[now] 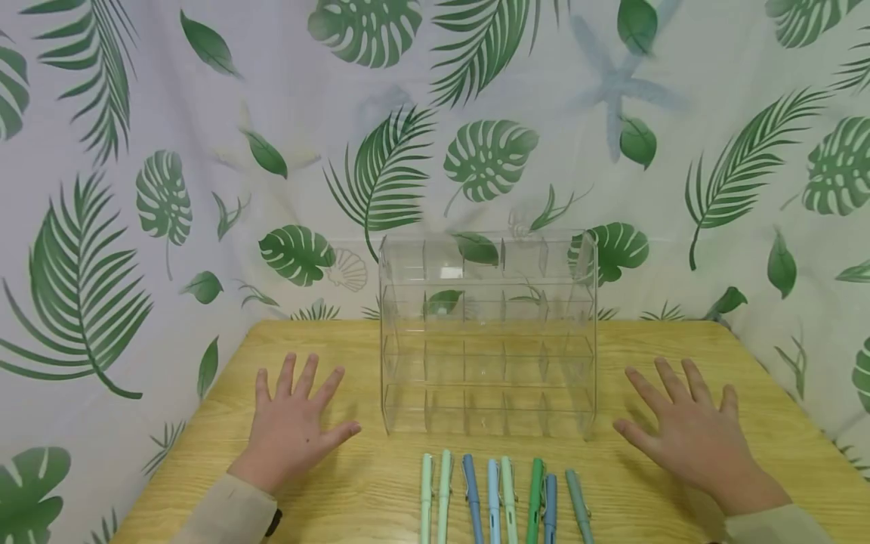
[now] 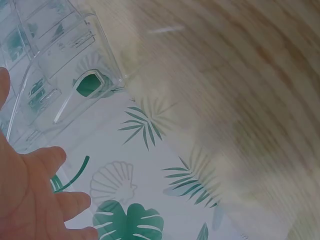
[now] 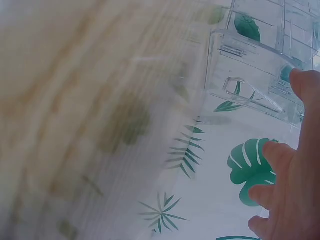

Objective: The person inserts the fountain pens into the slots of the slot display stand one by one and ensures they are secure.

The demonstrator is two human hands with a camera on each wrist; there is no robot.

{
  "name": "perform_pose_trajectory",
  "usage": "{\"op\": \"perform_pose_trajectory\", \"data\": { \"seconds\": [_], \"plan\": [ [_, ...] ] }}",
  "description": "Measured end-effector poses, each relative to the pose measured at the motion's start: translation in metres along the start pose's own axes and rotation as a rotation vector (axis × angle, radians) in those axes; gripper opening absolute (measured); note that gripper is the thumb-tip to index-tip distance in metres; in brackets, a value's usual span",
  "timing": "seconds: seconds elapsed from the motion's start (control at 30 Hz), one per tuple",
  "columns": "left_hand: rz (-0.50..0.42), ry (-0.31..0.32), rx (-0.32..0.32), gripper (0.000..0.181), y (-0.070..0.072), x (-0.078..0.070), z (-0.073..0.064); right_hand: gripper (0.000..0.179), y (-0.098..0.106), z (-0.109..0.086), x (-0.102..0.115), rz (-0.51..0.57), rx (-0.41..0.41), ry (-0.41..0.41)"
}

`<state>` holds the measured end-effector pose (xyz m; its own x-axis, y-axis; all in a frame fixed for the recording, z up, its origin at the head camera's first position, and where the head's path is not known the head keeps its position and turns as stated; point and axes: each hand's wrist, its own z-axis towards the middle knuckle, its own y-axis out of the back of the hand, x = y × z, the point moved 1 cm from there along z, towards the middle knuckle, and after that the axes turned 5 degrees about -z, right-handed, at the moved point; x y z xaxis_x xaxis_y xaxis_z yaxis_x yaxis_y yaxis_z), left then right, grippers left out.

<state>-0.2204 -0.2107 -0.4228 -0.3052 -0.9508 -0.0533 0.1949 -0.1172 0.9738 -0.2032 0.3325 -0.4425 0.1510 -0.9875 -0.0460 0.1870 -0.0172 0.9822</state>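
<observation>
My left hand (image 1: pixel 291 431) is spread with its fingers apart over the left side of the table, and it holds nothing. On the other side my right hand (image 1: pixel 693 438) lies likewise, fingers splayed, holding nothing. Between them stands a clear acrylic organizer (image 1: pixel 484 397) with rows of small compartments, and no pens show in it. In front of it, a row of pens lies side by side: pale green pens (image 1: pixel 445 491), a dark blue pen (image 1: pixel 472 495), a light blue pen (image 1: pixel 494 499), a bright green pen (image 1: pixel 535 495), a blue pen (image 1: pixel 550 506) and a grey-green pen (image 1: pixel 580 505) at the right end.
The wooden table (image 1: pixel 326 491) has a light wood grain. A white cloth (image 1: pixel 224 189) printed with green leaves hangs behind and beside it. Both wrist views show the organizer's side panel (image 2: pixel 75 95) beyond the fingers. The pens' lower ends run out of the head view.
</observation>
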Motion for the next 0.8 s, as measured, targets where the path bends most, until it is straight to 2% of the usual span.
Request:
{"op": "perform_pose_trajectory", "data": {
  "seconds": [0.8],
  "plan": [
    [-0.006, 0.001, -0.006, 0.094, -0.0041, -0.0039, -0.0003, 0.087, 0.0034, -0.0011, 0.0042, -0.033, -0.001, 0.009]
  ]
}}
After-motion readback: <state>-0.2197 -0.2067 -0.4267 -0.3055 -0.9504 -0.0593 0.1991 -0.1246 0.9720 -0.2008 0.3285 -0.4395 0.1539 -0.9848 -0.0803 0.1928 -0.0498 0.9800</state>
